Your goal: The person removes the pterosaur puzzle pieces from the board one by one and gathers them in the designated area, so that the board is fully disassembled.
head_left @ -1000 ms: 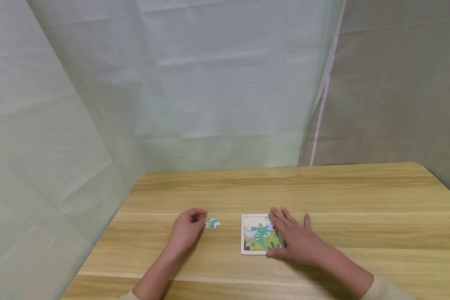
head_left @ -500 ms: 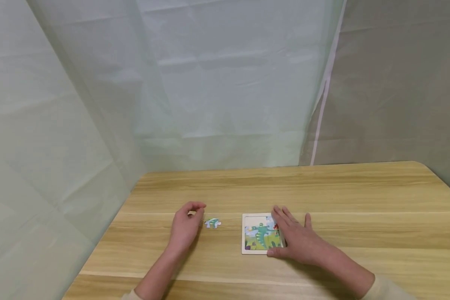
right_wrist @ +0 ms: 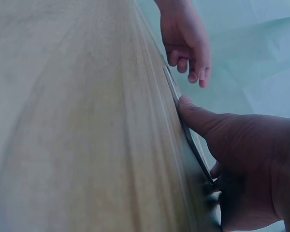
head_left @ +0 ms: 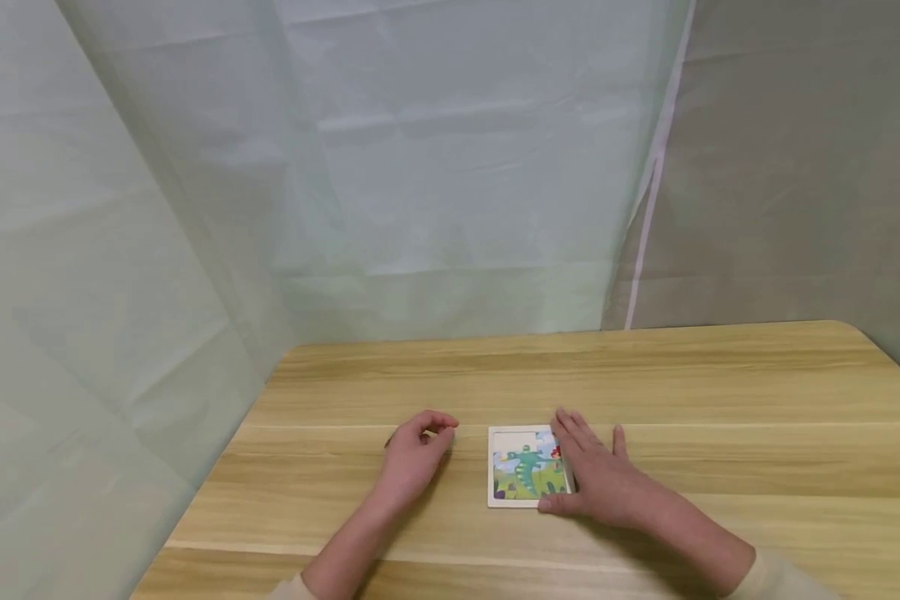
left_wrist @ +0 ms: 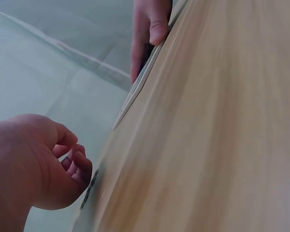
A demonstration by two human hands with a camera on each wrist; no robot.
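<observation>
A square wooden jigsaw puzzle [head_left: 528,475] with a green crocodile picture lies flat on the table, pale bare board showing at its upper left. My right hand [head_left: 607,483] rests along its right side, fingers straight and spread, thumb [right_wrist: 198,116] at the near edge. To the left, my left hand [head_left: 414,454] hovers low over the table, apart from the puzzle. Its fingers [left_wrist: 79,164] are loosely curled, thumb close to the index finger, and nothing shows between them. The hand hides the spot where the loose jigsaw piece lay. A small dark edge [left_wrist: 89,191] shows below it in the left wrist view.
The wood-grain table [head_left: 690,383] extends behind and to both sides of the hands. Pale sheets [head_left: 450,167] hang behind its far edge and at the left, with a grey-brown sheet [head_left: 787,167] at the right.
My left hand has drawn back from the loose piece, then moved right over where it lay, hiding it from the head view. My right hand stays at the puzzle's side.
</observation>
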